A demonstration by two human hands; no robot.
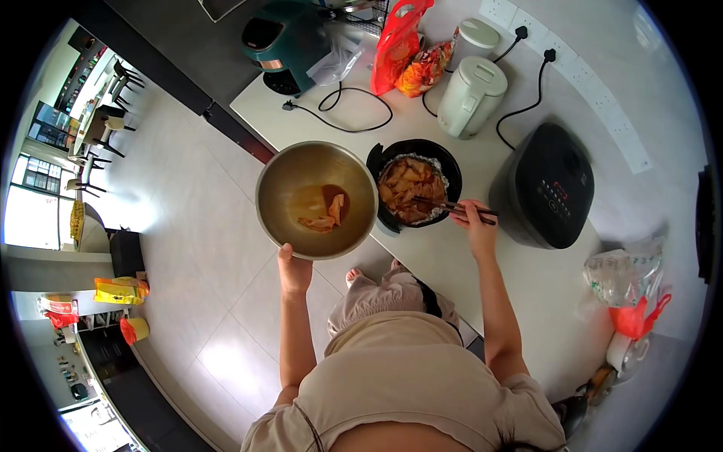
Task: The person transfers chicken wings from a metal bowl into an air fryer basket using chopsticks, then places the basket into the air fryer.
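Note:
My left hand [294,271] grips the near rim of a metal bowl [282,181], which is tilted and held beside the counter's edge. A few meat pieces [320,223] and some brown liquid lie in the bowl. My right hand [476,224] is closed around dark chopsticks [452,206]. Their tips touch the marinated meat [409,183] in a black round basket [454,167] lined with foil. The basket stands on the white counter, just right of the bowl, with its handle toward the upper left.
A black rice cooker [548,184] stands right of the basket. Behind are a pale green kettle [472,98], a red bag [397,45], a dark green appliance [282,49] and a loose power cord [354,129]. Plastic bags [621,275] lie at the right by the wall.

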